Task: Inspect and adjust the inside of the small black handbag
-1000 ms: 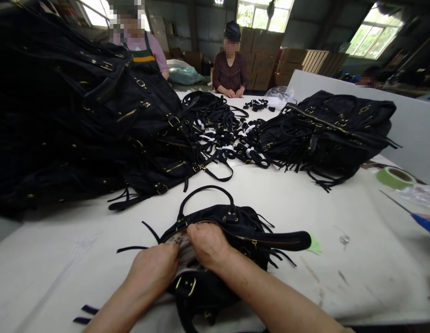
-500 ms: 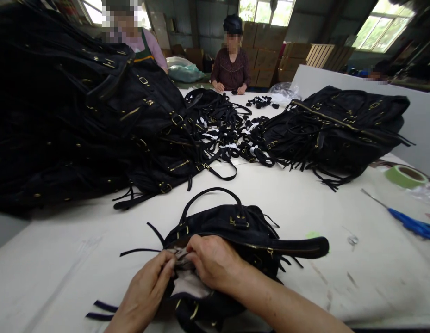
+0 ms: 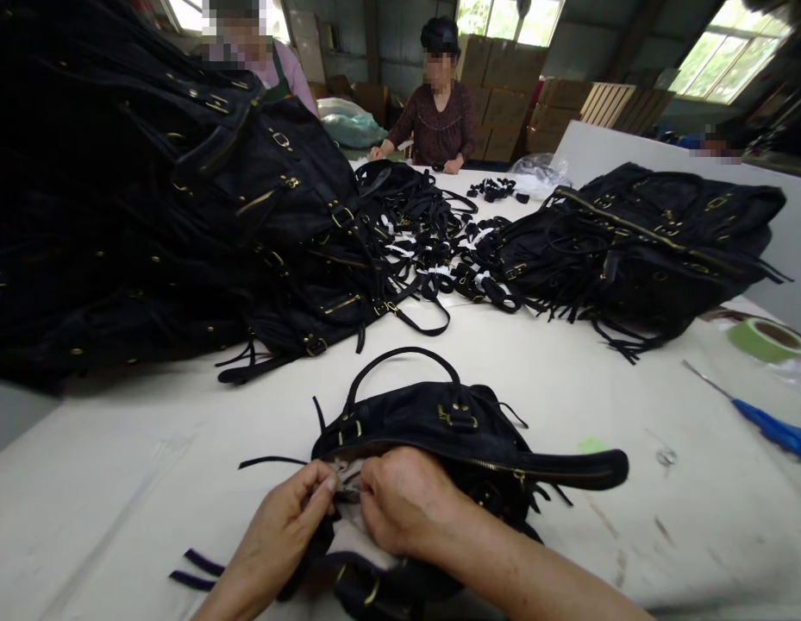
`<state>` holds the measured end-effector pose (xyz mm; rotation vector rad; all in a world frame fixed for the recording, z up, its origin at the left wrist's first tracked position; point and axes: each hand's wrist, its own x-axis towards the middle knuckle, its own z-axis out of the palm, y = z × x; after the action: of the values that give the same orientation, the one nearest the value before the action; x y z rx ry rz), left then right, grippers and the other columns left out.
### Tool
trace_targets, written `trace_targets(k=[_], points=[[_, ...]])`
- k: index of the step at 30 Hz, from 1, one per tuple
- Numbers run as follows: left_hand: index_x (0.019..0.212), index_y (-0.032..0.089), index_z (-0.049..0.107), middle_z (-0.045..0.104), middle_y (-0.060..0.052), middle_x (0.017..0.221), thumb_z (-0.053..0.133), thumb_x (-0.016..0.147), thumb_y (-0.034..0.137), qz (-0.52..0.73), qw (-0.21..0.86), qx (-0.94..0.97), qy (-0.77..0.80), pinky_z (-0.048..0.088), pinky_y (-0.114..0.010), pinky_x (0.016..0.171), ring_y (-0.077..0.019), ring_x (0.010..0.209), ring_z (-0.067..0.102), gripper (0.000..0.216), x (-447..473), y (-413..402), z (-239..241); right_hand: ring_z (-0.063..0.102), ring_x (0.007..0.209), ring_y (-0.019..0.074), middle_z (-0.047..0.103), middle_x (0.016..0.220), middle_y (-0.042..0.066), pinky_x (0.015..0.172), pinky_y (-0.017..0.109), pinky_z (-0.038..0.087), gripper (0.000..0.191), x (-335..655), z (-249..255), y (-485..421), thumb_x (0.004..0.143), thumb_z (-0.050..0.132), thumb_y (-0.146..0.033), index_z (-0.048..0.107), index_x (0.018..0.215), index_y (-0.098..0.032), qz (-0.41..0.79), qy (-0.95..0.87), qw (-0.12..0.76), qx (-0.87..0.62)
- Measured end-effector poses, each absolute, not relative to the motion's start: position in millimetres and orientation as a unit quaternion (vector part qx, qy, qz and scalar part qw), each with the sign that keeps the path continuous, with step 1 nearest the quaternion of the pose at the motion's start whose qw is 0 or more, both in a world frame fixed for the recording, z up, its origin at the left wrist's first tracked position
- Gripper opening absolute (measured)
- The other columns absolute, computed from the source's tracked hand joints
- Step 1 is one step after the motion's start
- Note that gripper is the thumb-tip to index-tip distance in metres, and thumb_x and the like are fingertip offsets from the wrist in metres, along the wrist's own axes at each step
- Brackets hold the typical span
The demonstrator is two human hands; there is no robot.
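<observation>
Pinching the pale fabric lining [image 3: 354, 517] at the mouth of the black suede handbag [image 3: 439, 431] on the white table [image 3: 115, 483], your left hand [image 3: 290, 517] and right hand [image 3: 400, 500] have drawn together, fingertips now clamped on it, more lining showing.

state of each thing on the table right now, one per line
handbag: lying on the table, mouth open, pale lining showing
left hand: pinching the lining at the bag's mouth
right hand: gripping the lining beside it
handle: standing up in an arch
big pile of bags: heaped high at left
second pile: stacked at right, fringes hanging
tape roll: lying flat
blue tool: lying loose, untouched
</observation>
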<state>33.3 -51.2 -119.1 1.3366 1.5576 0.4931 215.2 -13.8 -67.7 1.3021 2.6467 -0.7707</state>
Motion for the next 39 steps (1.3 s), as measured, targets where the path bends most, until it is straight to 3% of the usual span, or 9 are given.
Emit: trace_targets(k=[5, 8, 11, 15, 20, 32, 39], points=[[0.072, 0.023, 0.054, 0.053, 0.003, 0.06, 0.04, 0.088, 0.049, 0.198, 0.394, 0.616, 0.653, 0.038, -0.026, 0.053, -0.016, 0.057, 0.051, 0.034, 33.8, -54.3, -123.0, 0.065, 0.062, 0.0237, 0.07, 0.073, 0.011, 0.05, 0.03, 0.034, 0.021, 216.4, -75.1, -14.5, 0.083, 0.049, -0.025, 0.067, 0.082, -0.015, -0.244, 0.868, 0.017, 0.432], [0.087, 0.025, 0.064, 0.066, 0.0, 0.077, 0.044, 0.09, 0.041, 0.241, 0.264, 0.708, 0.609, 0.046, -0.028, 0.067, -0.0182, 0.074, 0.062, 0.026, 30.5, -56.7, -125.4, 0.064, 0.064, 0.0228, 0.07, 0.073, 0.009, 0.053, 0.029, 0.035, 0.02, 218.5, -86.5, -13.5, 0.082, 0.05, -0.026, 0.067, 0.079, -0.016, -0.245, 0.86, -0.045, 0.446], [0.093, 0.027, 0.066, 0.068, 0.0, 0.09, 0.045, 0.092, 0.037, 0.238, 0.21, 0.763, 0.564, 0.047, -0.026, 0.073, -0.0164, 0.081, 0.063, 0.023, 28.8, -57.0, -122.4, 0.061, 0.062, 0.0182, 0.068, 0.068, 0.004, 0.053, 0.025, 0.035, 0.014, 220.1, -94.7, -8.3, 0.077, 0.055, -0.023, 0.068, 0.078, -0.019, -0.307, 0.82, -0.083, 0.476], [0.082, 0.025, 0.063, 0.062, 0.001, 0.08, 0.045, 0.09, 0.035, 0.215, 0.244, 0.732, 0.599, 0.045, -0.027, 0.071, -0.0159, 0.076, 0.06, 0.022, 34.6, -52.9, -117.6, 0.054, 0.053, 0.0106, 0.064, 0.062, 0.0, 0.049, 0.02, 0.031, 0.011, 222.1, -99.1, -0.1, 0.072, 0.056, -0.016, 0.067, 0.072, -0.017, -0.389, 0.768, -0.121, 0.494], [0.073, 0.023, 0.061, 0.06, 0.0, 0.073, 0.045, 0.084, 0.044, 0.244, 0.285, 0.637, 0.674, 0.045, -0.031, 0.067, -0.0184, 0.072, 0.058, 0.028, 45.3, -48.2, -120.6, 0.052, 0.052, 0.0093, 0.065, 0.062, 0.001, 0.048, 0.018, 0.029, 0.012, 223.5, -104.1, 0.2, 0.071, 0.056, -0.015, 0.068, 0.071, -0.017, -0.403, 0.762, -0.133, 0.489], [0.084, 0.026, 0.064, 0.064, 0.0, 0.082, 0.042, 0.091, 0.047, 0.226, 0.251, 0.676, 0.655, 0.047, -0.03, 0.075, -0.0189, 0.081, 0.061, 0.032, 43.0, -50.3, -122.9, 0.051, 0.053, 0.01, 0.065, 0.063, 0.002, 0.049, 0.019, 0.03, 0.015, 223.1, -101.6, 4.1, 0.071, 0.056, -0.011, 0.07, 0.074, -0.015, -0.409, 0.765, -0.12, 0.483], [0.091, 0.03, 0.065, 0.062, 0.001, 0.095, 0.042, 0.089, 0.04, 0.148, 0.323, 0.708, 0.61, 0.048, -0.03, 0.08, -0.0177, 0.09, 0.061, 0.025, 35.3, -39.7, -116.2, 0.048, 0.049, 0.0089, 0.063, 0.059, -0.001, 0.048, 0.019, 0.03, 0.016, 224.0, -106.2, 6.6, 0.072, 0.055, -0.01, 0.07, 0.072, -0.015, -0.421, 0.761, -0.119, 0.48]])
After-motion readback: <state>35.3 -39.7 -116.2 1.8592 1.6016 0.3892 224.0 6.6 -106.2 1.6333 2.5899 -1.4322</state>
